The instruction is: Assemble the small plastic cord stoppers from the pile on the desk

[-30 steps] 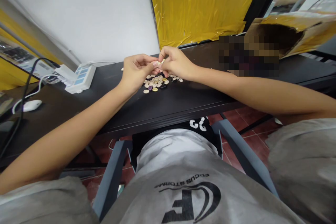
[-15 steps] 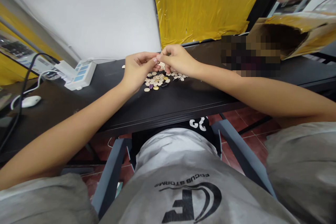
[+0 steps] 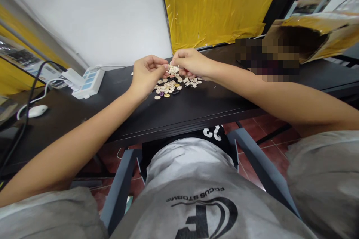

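Observation:
My left hand point(image 3: 147, 74) is raised just over the black desk, its thumb and index finger pinched together. What lies in that pinch is too small to make out. Facing it, my right hand point(image 3: 193, 62) also has thumb and forefinger closed, with a tiny pale piece point(image 3: 171, 64) at the fingertips. A narrow gap separates the two hands. Beneath them spread several cream oval buttons point(image 3: 167, 89), with a purple button point(image 3: 162, 94) and some black ones among them. To their right is a heap of smaller white pieces point(image 3: 193, 82) with dark marks.
A white power strip point(image 3: 91, 82) with plugs and cables stands at the left, near a white mouse point(image 3: 37, 111). At the right lies an open cardboard box point(image 3: 333, 41) with yellow tape. The desk's front edge point(image 3: 179, 123) runs before my lap.
My hands have parted slightly; the fingertips met before and now have a gap between them. More of the pale pieces behind the fingers shows. The view has shifted a little.

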Tool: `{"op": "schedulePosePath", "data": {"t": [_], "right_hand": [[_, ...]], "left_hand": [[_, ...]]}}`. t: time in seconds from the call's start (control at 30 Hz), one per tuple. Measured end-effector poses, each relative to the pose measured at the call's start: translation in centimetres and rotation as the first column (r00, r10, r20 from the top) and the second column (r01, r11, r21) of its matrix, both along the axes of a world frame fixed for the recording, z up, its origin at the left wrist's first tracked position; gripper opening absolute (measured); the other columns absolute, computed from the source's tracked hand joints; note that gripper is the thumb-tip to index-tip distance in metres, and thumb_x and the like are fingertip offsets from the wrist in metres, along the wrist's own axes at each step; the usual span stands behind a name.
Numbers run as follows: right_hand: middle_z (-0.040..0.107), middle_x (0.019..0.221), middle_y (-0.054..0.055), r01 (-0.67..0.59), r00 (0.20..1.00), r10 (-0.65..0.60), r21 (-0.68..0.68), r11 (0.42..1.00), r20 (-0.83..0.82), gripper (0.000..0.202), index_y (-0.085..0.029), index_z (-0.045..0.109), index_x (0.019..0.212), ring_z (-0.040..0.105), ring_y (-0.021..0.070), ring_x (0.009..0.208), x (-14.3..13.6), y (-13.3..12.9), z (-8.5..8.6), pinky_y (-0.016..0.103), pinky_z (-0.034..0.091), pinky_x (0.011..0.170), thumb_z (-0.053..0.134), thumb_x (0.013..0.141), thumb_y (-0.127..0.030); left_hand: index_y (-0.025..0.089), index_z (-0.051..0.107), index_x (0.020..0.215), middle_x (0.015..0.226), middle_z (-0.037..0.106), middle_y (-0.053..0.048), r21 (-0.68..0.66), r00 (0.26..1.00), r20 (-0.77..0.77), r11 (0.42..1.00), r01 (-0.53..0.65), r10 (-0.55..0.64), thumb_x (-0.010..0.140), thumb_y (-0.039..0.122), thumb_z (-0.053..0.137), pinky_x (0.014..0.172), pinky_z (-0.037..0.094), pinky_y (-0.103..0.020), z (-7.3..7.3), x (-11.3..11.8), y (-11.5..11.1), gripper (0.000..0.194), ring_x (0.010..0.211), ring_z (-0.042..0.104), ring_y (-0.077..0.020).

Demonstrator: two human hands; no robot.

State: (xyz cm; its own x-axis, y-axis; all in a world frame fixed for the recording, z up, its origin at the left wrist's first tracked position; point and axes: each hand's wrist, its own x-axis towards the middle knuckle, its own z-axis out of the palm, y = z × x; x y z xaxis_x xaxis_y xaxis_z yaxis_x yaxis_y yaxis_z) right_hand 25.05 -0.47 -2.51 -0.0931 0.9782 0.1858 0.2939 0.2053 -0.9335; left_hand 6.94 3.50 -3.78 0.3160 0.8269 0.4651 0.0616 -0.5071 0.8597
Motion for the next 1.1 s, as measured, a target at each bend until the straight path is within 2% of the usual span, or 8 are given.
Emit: {"op": "schedulePosePath", "data": {"t": [0.13, 0.23, 0.37, 0.57, 0.77, 0.9, 0.97, 1.1], "right_hand": [[0.049, 0.053, -0.005, 0.082, 0.995, -0.079, -0.051, 0.995, 0.058, 0.019, -0.022, 0.053, 0.084, 0.035, 0.0087, 0.042, 0.9, -0.5, 1.1, 0.022, 0.025, 0.04, 0.056, 0.101, -0.012], [0.052, 0.054, -0.004, 0.025, 0.97, 0.005, -0.12, 0.992, 0.241, 0.02, -0.02, 0.058, 0.081, 0.035, 0.0081, 0.042, 2.2, -0.4, 1.6, 0.023, 0.026, 0.042, 0.067, 0.097, -0.015], [0.059, 0.059, 0.0, -0.031, 0.834, 0.156, -0.236, 0.971, 0.529, 0.021, -0.019, 0.065, 0.075, 0.044, 0.0086, 0.046, 3.4, -0.5, 2.2, 0.025, 0.032, 0.046, 0.078, 0.091, -0.02], [0.063, 0.067, 0.002, 0.053, 0.686, 0.17, -0.282, 0.958, 0.707, 0.022, -0.018, 0.068, 0.07, 0.049, 0.0116, 0.055, 3.5, -0.5, 2.4, 0.03, 0.037, 0.056, 0.071, 0.091, -0.022], [0.067, 0.07, 0.006, 0.094, 0.634, 0.108, -0.215, 0.972, 0.766, 0.019, -0.018, 0.072, 0.072, 0.057, 0.0183, 0.064, 3.7, 0.0, 2.3, 0.034, 0.041, 0.06, 0.072, 0.088, -0.028], [0.069, 0.07, 0.01, 0.099, 0.605, -0.008, -0.065, 0.993, 0.796, 0.022, -0.017, 0.071, 0.069, 0.058, 0.0209, 0.066, 3.8, 0.0, 2.2, 0.037, 0.042, 0.062, 0.071, 0.088, -0.03], [0.07, 0.072, 0.011, 0.111, 0.6, -0.051, -0.02, 0.994, 0.798, 0.022, -0.017, 0.071, 0.069, 0.059, 0.0221, 0.068, 3.7, 0.0, 2.1, 0.037, 0.043, 0.064, 0.07, 0.088, -0.029], [0.071, 0.073, 0.012, 0.087, 0.61, -0.04, -0.017, 0.996, 0.791, 0.018, -0.016, 0.074, 0.073, 0.062, 0.0248, 0.072, 3.3, -0.1, 1.7, 0.038, 0.045, 0.068, 0.071, 0.086, -0.028]], "left_hand": [[0.018, 0.068, 0.075, 0.065, 0.069, 0.001, -0.036, 0.995, -0.098, 0.999, -0.024, 0.021, 0.079, -0.001, 0.067, 0.062, 0.058, -0.024, 0.1, -0.3, 0.5, 0.019, 0.06, 0.068, -0.0127], [0.018, 0.069, 0.074, 0.065, 0.069, -0.001, -0.02, 0.963, -0.266, 0.999, 0.036, -0.04, 0.077, 0.004, 0.069, 0.053, 0.05, -0.024, -0.1, -0.6, 0.6, 0.014, 0.055, 0.063, -0.0126], [0.017, 0.074, 0.076, 0.063, 0.069, -0.001, 0.095, 0.88, -0.471, 0.989, 0.116, -0.058, 0.075, 0.014, 0.074, 0.051, 0.043, -0.026, -0.4, -1.0, 0.3, 0.003, 0.052, 0.058, -0.013], [0.016, 0.077, 0.077, 0.072, 0.075, -0.003, 0.197, 0.81, -0.587, 0.968, 0.152, -0.008, 0.076, 0.022, 0.072, 0.057, 0.045, -0.029, 0.0, -1.3, -0.1, 0.007, 0.055, 0.059, -0.0137], [0.019, 0.083, 0.088, 0.078, 0.077, -0.004, 0.306, 0.756, -0.638, 0.949, 0.076, 0.145, 0.087, 0.022, 0.063, 0.071, 0.052, -0.034, 0.3, -1.6, 0.9, 0.021, 0.065, 0.063, -0.0184], [0.021, 0.084, 0.106, 0.108, 0.08, -0.009, 0.444, 0.688, -0.659, 0.895, 0.029, 0.305, 0.086, 0.017, 0.061, 0.092, 0.056, -0.04, 0.4, -2.8, 2.8, 0.031, 0.088, 0.07, -0.0249], [0.021, 0.084, 0.114, 0.114, 0.079, -0.011, 0.449, 0.644, -0.695, 0.892, 0.043, 0.319, 0.085, 0.017, 0.064, 0.097, 0.056, -0.042, 0.2, -3.3, 3.7, 0.035, 0.095, 0.071, -0.0274], [0.02, 0.085, 0.113, 0.11, 0.082, -0.012, 0.397, 0.589, -0.757, 0.915, 0.072, 0.282, 0.084, 0.018, 0.064, 0.094, 0.058, -0.043, -0.3, -3.6, 4.5, 0.036, 0.096, 0.074, -0.0298]]}}
